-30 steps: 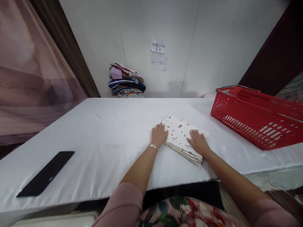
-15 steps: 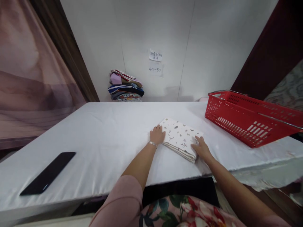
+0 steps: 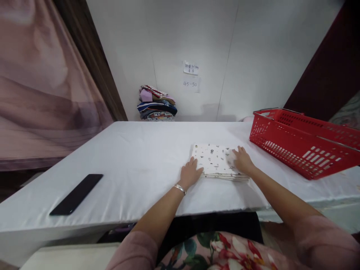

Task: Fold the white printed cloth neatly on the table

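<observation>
A folded white cloth (image 3: 213, 159) with small dark printed figures lies flat on the table, its layered fold edge facing me. My left hand (image 3: 191, 173) rests at its left edge, fingers stretched out and the thumb by the near left corner. On the right side of the cloth lies my right hand (image 3: 243, 161), fingers extended over the top and covering part of the print. Neither hand is closed around the fabric.
A red plastic basket (image 3: 292, 144) with metal handles stands on the right of the white-covered table (image 3: 135, 161). A black phone-like slab (image 3: 76, 195) lies at the left. Several folded fabrics (image 3: 157, 105) are stacked at the back by the wall.
The cloth has turned so its near edge runs almost level with the table edge. My right hand has moved up along its right side; my left hand sits lower, near the front corner.
</observation>
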Demonstrator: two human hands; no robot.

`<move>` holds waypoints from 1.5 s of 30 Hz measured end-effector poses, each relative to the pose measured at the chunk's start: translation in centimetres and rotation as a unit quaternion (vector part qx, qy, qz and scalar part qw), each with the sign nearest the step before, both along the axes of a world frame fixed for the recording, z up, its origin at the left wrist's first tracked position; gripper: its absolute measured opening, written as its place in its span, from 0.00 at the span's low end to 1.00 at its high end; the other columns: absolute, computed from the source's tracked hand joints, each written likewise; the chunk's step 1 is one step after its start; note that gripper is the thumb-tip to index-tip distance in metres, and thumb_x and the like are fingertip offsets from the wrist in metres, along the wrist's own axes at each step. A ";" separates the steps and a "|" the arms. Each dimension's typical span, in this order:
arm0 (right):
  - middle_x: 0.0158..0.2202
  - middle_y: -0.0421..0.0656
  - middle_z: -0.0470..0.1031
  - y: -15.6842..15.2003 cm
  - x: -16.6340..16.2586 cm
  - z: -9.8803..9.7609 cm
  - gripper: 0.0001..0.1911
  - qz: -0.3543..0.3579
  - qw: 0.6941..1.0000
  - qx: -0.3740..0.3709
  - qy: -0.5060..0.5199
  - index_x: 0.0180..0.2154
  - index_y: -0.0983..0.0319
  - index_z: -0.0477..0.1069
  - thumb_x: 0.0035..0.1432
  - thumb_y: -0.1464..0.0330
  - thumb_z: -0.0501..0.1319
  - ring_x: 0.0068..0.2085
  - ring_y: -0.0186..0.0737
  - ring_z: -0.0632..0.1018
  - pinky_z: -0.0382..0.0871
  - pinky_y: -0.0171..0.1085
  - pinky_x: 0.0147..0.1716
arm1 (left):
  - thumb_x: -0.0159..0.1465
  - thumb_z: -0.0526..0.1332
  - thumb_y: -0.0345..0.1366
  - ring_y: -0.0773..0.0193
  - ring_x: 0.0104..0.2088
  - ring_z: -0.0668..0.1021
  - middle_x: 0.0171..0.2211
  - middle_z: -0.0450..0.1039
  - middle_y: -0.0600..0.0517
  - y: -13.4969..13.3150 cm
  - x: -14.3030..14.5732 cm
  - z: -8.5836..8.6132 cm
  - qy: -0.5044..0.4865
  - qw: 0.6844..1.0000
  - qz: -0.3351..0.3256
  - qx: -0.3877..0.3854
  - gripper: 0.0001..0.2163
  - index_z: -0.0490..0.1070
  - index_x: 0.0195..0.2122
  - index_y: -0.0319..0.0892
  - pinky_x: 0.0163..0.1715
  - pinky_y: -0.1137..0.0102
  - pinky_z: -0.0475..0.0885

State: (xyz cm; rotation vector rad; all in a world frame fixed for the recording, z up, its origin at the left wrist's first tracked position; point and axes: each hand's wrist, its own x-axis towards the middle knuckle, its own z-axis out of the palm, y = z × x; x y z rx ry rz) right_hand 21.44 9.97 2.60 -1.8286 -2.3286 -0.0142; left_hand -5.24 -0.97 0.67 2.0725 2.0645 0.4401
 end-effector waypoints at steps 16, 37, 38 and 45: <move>0.66 0.47 0.48 -5.4 -6.0 -2.7 0.28 0.167 0.984 -0.064 -0.024 0.61 0.59 0.54 0.64 0.57 0.41 0.65 0.47 0.50 0.45 0.52 0.59 | 0.63 0.45 0.53 0.50 0.65 0.47 0.65 0.47 0.47 2.0 1.8 1.2 0.040 0.998 0.019 0.051 0.28 0.54 0.61 0.44 0.61 0.49 0.40; 0.65 0.48 0.51 -1.8 -0.6 -3.0 0.24 0.058 0.996 -0.045 -0.051 0.59 0.54 0.56 0.63 0.60 0.45 0.64 0.54 0.50 0.52 0.61 0.53 | 0.63 0.43 0.54 0.54 0.66 0.44 0.67 0.39 0.50 4.9 1.0 -0.9 -0.009 1.000 -0.001 -0.012 0.29 0.51 0.62 0.46 0.59 0.50 0.49; 0.65 0.48 0.50 -1.8 -0.5 -3.3 0.24 0.061 0.996 -0.047 -0.054 0.60 0.54 0.56 0.63 0.60 0.44 0.64 0.54 0.50 0.53 0.61 0.53 | 0.63 0.43 0.54 0.54 0.66 0.44 0.67 0.39 0.51 4.9 0.9 -1.0 -0.008 1.000 -0.002 -0.010 0.29 0.51 0.62 0.46 0.60 0.50 0.49; 0.66 0.50 0.46 -1.6 -1.2 -3.5 0.28 0.022 0.997 -0.065 -0.037 0.62 0.59 0.50 0.63 0.58 0.42 0.65 0.52 0.48 0.51 0.60 0.55 | 0.62 0.44 0.55 0.53 0.65 0.44 0.67 0.40 0.49 5.7 1.3 0.4 -0.002 0.999 0.003 -0.054 0.30 0.53 0.61 0.46 0.60 0.46 0.44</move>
